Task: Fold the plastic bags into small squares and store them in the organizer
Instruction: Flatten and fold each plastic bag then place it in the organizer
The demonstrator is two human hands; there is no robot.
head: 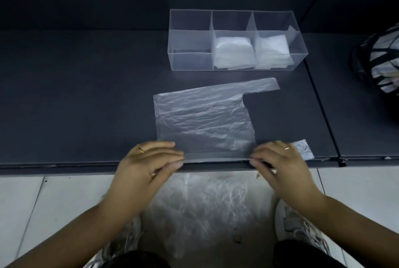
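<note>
A clear plastic bag (200, 116) lies flat on the dark table (75, 106), its handles pointing right. My left hand (149, 166) pinches the bag's near edge at the left. My right hand (280, 166) pinches the same edge at the right, by the near handle (303, 150). The near edge is lifted slightly at the table's front edge. Behind the bag stands a clear organizer (190, 60) with three compartments. Folded bags (232, 52) fill the middle compartment and more folded bags (272, 49) the right one. The left compartment holds nothing.
Several loose clear bags (205, 207) lie on the tiled floor between my feet. A black-and-white patterned bag (380, 60) sits at the table's right edge. A seam (321, 106) runs across the table right of the organizer.
</note>
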